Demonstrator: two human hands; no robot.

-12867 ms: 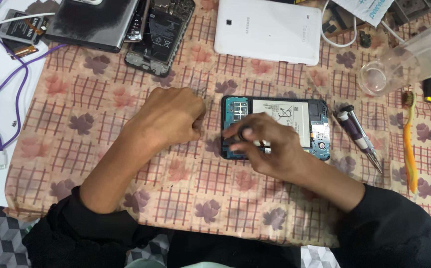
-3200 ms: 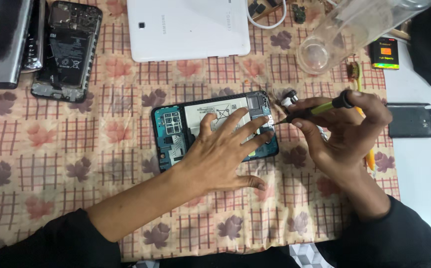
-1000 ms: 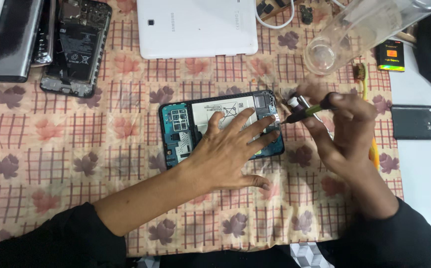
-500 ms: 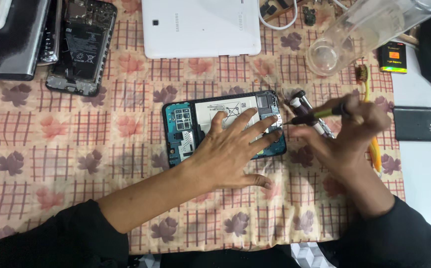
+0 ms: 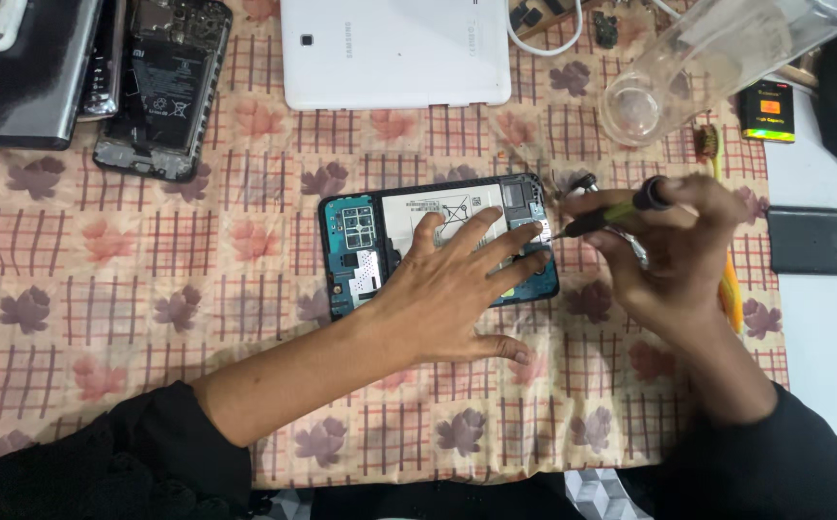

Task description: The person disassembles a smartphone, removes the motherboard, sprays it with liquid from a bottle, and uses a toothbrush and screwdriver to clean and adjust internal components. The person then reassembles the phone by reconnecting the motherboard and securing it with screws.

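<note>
The fingers [image 5: 496,246] of the left hand [image 5: 447,289] spread wide and press flat on the opened tablet [image 5: 438,246], which lies back-up on the checked cloth [image 5: 149,289] at the middle of the counter. The right hand [image 5: 674,255] pinches a small screwdriver [image 5: 611,212] between thumb and fingertips, its tip at the tablet's right edge (just beside the left fingertips). Farther out lie a white tablet [image 5: 394,48], an open phone [image 5: 158,87], a clear jar [image 5: 698,67] and a dark back cover [image 5: 813,241].
</note>
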